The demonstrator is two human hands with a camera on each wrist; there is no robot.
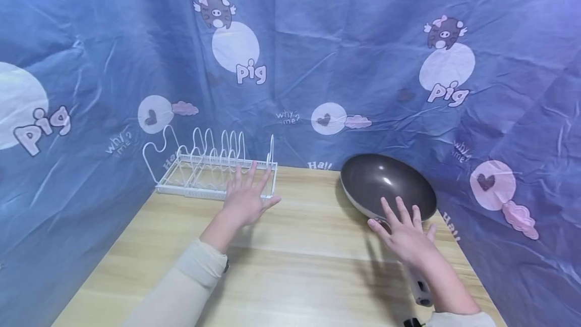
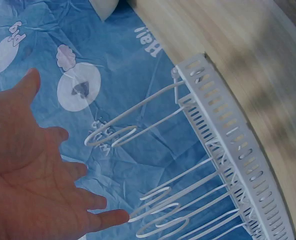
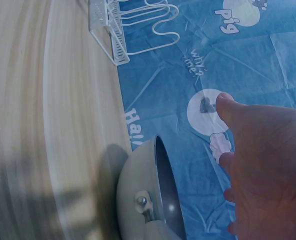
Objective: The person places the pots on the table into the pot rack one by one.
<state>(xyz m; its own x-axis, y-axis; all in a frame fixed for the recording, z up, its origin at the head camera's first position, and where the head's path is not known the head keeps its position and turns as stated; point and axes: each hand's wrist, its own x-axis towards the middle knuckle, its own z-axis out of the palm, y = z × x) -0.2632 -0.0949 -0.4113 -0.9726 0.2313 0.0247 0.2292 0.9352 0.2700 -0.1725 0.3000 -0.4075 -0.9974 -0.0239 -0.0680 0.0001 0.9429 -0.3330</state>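
Observation:
My left hand (image 1: pixel 245 201) is spread flat with fingers apart, in front of a white wire rack (image 1: pixel 190 193) at the back left of the table. In the left wrist view the palm (image 2: pixel 33 170) holds nothing, and the rack's slotted base (image 2: pixel 228 135) and wire loops lie beyond the fingers. My right hand (image 1: pixel 410 238) is likewise spread, over the near side of a frying pan (image 1: pixel 376 178) with a dark inside and a light outside. Its handle (image 1: pixel 418 286) points toward me, partly hidden under the right hand and wrist. The right wrist view shows the pan's riveted handle joint (image 3: pixel 144 201) below the empty hand.
A light wood-grain table (image 1: pixel 290 266) carries the rack and pan. Blue cloth (image 1: pixel 308 24) printed with pigs and words hangs around its back and both sides, close behind the rack and the pan.

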